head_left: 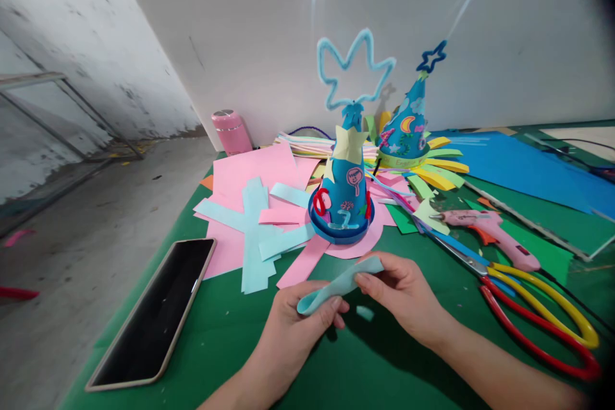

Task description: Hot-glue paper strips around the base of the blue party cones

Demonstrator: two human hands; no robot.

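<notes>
A folded light-blue paper strip (346,278) is held up between my two hands over the green table. My left hand (302,314) pinches its looped end between thumb and fingers. At the other end, my right hand (398,291) grips the strip with its thumb on top. A small light-blue scrap (365,313) lies just beneath. Beyond the hands stands a blue paper cone hat (354,173) with a pale-blue fuzzy star outline (365,35) on top. Light-blue strips (254,237) and a pink strip (303,262) lie to its left.
At left lies a phone (154,311). Scissors (538,314) with red and yellow handles and a pink glue gun (494,230) are at right. Behind are a second cone hat (406,125), a pink bottle (232,132) and a blue sheet (528,170). Pink sheets (235,173) spread at the back left.
</notes>
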